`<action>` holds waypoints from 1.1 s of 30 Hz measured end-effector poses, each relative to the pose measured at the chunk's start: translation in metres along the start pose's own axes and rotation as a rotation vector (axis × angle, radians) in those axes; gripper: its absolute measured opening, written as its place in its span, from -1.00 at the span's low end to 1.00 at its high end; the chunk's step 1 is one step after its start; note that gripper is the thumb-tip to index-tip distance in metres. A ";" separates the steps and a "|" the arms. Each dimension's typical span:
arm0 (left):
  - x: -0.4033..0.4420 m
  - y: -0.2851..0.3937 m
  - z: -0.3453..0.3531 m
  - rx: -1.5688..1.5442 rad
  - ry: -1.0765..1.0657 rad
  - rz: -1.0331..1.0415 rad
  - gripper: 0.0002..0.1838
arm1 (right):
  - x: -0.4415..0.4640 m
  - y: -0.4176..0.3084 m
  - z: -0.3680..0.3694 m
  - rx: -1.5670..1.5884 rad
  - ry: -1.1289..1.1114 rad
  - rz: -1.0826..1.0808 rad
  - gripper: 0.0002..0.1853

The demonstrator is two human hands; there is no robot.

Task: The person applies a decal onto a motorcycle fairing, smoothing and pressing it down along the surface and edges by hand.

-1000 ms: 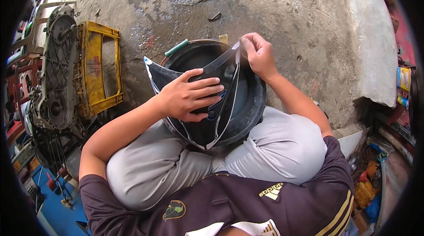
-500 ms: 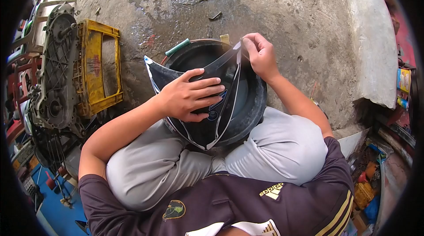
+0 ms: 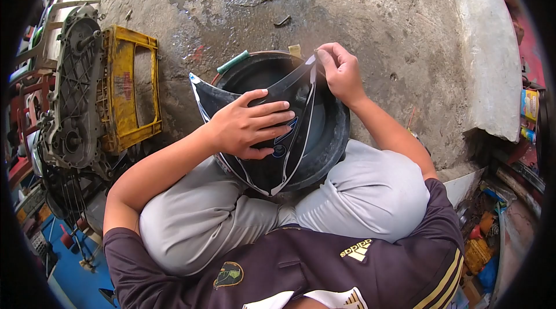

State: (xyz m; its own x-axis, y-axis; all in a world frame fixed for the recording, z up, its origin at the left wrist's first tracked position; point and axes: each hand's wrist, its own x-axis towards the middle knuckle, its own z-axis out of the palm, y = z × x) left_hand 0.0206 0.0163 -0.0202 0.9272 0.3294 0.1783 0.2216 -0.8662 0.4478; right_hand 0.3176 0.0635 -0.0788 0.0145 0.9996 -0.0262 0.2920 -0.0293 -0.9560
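Observation:
A black V-shaped panel (image 3: 267, 173) with white edges and a blue mark lies over a round black basin (image 3: 333, 147) between my knees. My left hand (image 3: 249, 124) rests flat on the panel, its fingers spread. At the panel's upper right tip, my right hand (image 3: 341, 72) is closed in a pinch. The tip and a whitish strip touch its fingers; what exactly lies between them is hidden. The basin's rim has a green sleeve (image 3: 233, 62) on its handle.
On the left, a yellow crate (image 3: 132, 89) stands beside a grey metal engine casing (image 3: 75, 92). Wet patches mark the concrete floor (image 3: 382, 14). A concrete ledge (image 3: 492, 48) runs along the right, with mixed parts (image 3: 480, 251) below it.

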 end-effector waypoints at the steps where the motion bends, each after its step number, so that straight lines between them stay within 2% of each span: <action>1: 0.000 0.000 0.001 -0.001 0.001 0.001 -0.38 | -0.001 -0.002 0.000 -0.004 -0.020 0.010 -0.81; 12: -0.001 -0.001 0.001 0.014 -0.007 0.005 -0.36 | -0.001 -0.002 0.000 0.004 -0.019 0.032 -0.81; 15: 0.000 0.000 0.001 0.011 -0.010 0.004 -0.36 | -0.001 -0.008 0.000 -0.080 0.027 -0.010 -0.81; 18: 0.000 -0.001 0.001 0.012 -0.001 0.004 -0.36 | -0.001 -0.006 0.000 -0.058 -0.024 0.000 -0.82; 21: -0.001 -0.001 0.002 0.012 -0.005 0.005 -0.36 | 0.001 -0.005 0.001 -0.051 0.052 -0.005 -0.81; 24: -0.001 -0.001 0.002 0.010 0.002 0.005 -0.36 | 0.000 -0.005 -0.001 -0.082 -0.037 0.006 -0.82; 26: -0.001 -0.002 0.002 0.007 -0.004 0.005 -0.36 | 0.002 -0.003 0.003 -0.055 0.072 -0.031 -0.82; 30: -0.001 -0.002 0.002 0.004 0.000 0.007 -0.36 | 0.000 -0.002 0.000 -0.054 -0.014 0.021 -0.82; 33: 0.000 -0.001 0.002 0.002 -0.006 0.006 -0.36 | 0.001 0.000 0.001 -0.064 0.082 -0.028 -0.82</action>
State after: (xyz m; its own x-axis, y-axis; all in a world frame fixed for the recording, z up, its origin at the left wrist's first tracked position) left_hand 0.0209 0.0160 -0.0227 0.9302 0.3223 0.1754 0.2172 -0.8689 0.4448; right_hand 0.3168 0.0645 -0.0791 0.0827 0.9962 0.0269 0.3537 -0.0041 -0.9353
